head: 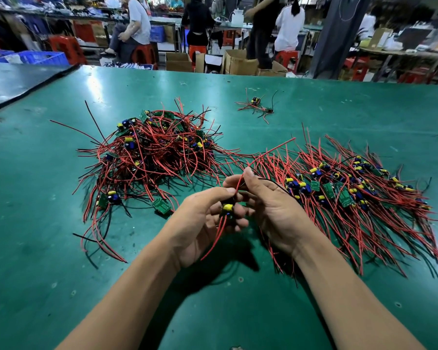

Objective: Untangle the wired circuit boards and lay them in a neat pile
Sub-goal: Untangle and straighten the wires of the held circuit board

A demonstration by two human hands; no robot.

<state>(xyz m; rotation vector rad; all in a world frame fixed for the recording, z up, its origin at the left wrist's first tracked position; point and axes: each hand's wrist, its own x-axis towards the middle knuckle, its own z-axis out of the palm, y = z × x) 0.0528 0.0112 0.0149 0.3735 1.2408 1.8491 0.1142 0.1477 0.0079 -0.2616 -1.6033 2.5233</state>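
My left hand (202, 223) grips one small circuit board (227, 207) with a yellow part; red wires hang from it below the palm. My right hand (266, 200) pinches that board's red wire (268, 152), which rises up and to the right; a black wire runs off toward the right pile. Both hands are held above the green table (48, 248), between two heaps. A tangled heap of wired boards (152, 157) lies to the left. A combed-out pile of wired boards (352, 193) lies to the right, wires fanned toward me.
A small separate cluster of wired boards (257, 104) lies farther back on the table. A dark mat (15, 82) overlaps the table's far left corner. Beyond the table are cardboard boxes (238, 63), red stools, blue crates and several people at other benches.
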